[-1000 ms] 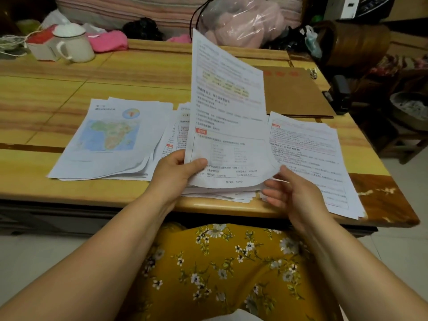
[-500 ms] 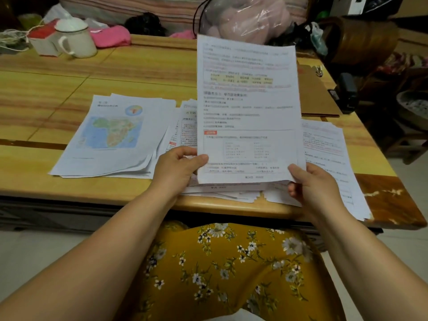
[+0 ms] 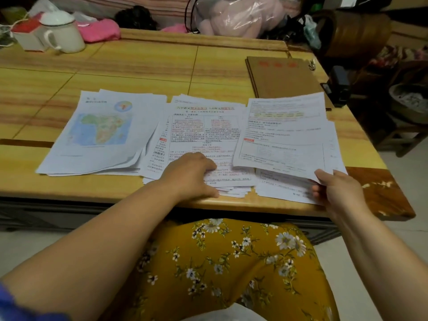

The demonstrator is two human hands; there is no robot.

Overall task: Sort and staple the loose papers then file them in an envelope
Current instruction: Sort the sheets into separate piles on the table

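Sheet (image 3: 282,133) lowered from upright to right pile (image 3: 333,147), corner pinched by right hand (image 3: 335,188). Left hand (image 3: 192,174) released it, resting on middle pile (image 3: 203,128), grip unclear. Sorting ongoing; envelope (image 3: 282,77) far right on surface (image 3: 139,63), stapling pending.

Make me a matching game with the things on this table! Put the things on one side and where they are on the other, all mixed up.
Things:
1. map page
2. white mug
3. brown envelope
4. sheet with yellow marks

Places:
A. far left corner
B. pinched by the right hand
C. top of the left pile
D. far right, lying flat

Pairs: 1-C, 2-A, 3-D, 4-B
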